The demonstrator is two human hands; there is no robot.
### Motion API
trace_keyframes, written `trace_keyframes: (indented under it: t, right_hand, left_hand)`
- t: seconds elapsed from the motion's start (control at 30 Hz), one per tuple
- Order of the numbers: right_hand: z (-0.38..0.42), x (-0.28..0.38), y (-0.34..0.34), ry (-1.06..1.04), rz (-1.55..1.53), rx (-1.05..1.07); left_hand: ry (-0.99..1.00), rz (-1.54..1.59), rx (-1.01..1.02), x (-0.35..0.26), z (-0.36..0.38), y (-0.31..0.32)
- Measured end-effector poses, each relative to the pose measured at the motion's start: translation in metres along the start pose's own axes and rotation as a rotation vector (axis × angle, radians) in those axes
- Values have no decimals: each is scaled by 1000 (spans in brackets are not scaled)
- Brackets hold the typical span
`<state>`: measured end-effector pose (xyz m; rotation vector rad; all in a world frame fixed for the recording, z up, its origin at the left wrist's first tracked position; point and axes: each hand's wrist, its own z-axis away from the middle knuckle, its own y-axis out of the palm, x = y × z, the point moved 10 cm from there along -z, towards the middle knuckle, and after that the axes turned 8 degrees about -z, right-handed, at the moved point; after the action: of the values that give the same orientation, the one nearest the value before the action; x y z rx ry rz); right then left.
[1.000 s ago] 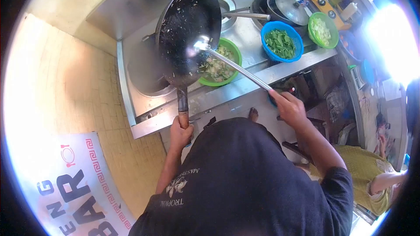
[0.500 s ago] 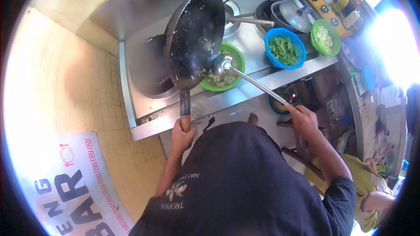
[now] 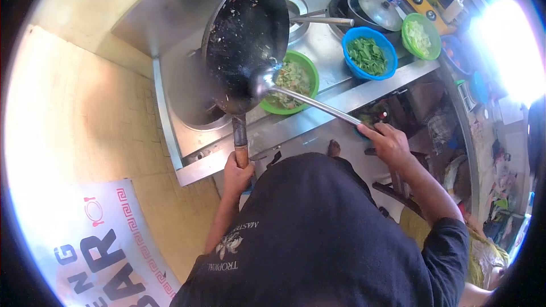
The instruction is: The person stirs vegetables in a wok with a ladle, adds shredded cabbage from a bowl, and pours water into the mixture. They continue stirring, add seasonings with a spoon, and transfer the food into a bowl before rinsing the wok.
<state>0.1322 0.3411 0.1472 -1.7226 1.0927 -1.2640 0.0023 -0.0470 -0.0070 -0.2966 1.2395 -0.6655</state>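
1. I am looking down on a steel counter [image 3: 369, 88] set against pale tiled flooring, with a printed banner [image 3: 102, 250] lying at lower left.
2. My left hand [image 3: 238, 171] has its grip wrapped tight around the wok handle, just as it was half a second ago.
3. The wok [image 3: 245, 40] is tilted steeply, its blackened inside flecked with scraps. Its lower rim hangs over the green bowl [image 3: 290, 82]. Compared with the earlier frame it sits a touch further left.
4. My right hand [image 3: 387, 143] has its grip clamped on the far end of the ladle [image 3: 263, 84]. The ladle's cup now lies against the wok's lower inner wall. Half a second ago it hovered beside the rim, over the bowl.
5. The green bowl holds chopped pale and green vegetables and stands on the counter just right of the burner well.
6. Further right stand a blue bowl [image 3: 368, 54] of leafy greens and a second green bowl [image 3: 421, 35] of shredded pale vegetable, well apart from the wok.
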Motion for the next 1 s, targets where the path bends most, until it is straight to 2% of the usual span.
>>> trace_keyframes:
  t: [0.13, 0.2, 0.27, 0.37, 0.43, 0.5, 0.53, 0.6, 0.7, 0.73, 0.8, 0.87, 0.97, 1.0]
  right_hand:
    - [11, -14, -12, 62, 15, 38]
    - [12, -9, -10, 102, -7, 24]
    - [-10, 20, -3, -37, -64, -25]
    - [-4, 9, -10, -78, -41, -33]
    - [-3, -5, -18, -20, 26, 12]
    - [-11, -14, -24, 47, 27, -56]
    - [-25, -5, -25, 23, -7, -178]
    - [-59, 12, -9, 35, -267, -323]
    - [-75, 29, 20, 10, -120, -284]
    - [-64, 5, 39, 172, -121, -89]
    - [-44, -7, 23, 175, -115, -98]
    - [-38, -8, 12, 166, -207, -160]
    - [-70, 20, 4, 171, -284, -269]
    - [-80, 27, 6, 144, -251, -245]
  left_hand:
    - [72, -142, -74, -9, -3, -14]
    - [53, 22, 3, -8, -5, -8]
    - [41, 57, 25, -14, -5, -3]
    - [41, 125, 48, -21, -3, -8]
    - [42, 166, 63, -26, -2, -8]
    - [12, 170, 102, -28, 2, -10]
    - [10, 166, 103, -28, 4, -11]
    - [0, 219, 128, -29, 7, -9]
    - [103, 186, 128, -9, 1, -8]
    - [111, 195, 117, -23, 3, -12]
    - [10, 326, 156, -37, 12, -12]
    - [-2, 308, 131, -32, 15, -16]
    - [-27, 281, 113, -13, 12, -18]
    - [14, 255, 104, -12, 10, -20]
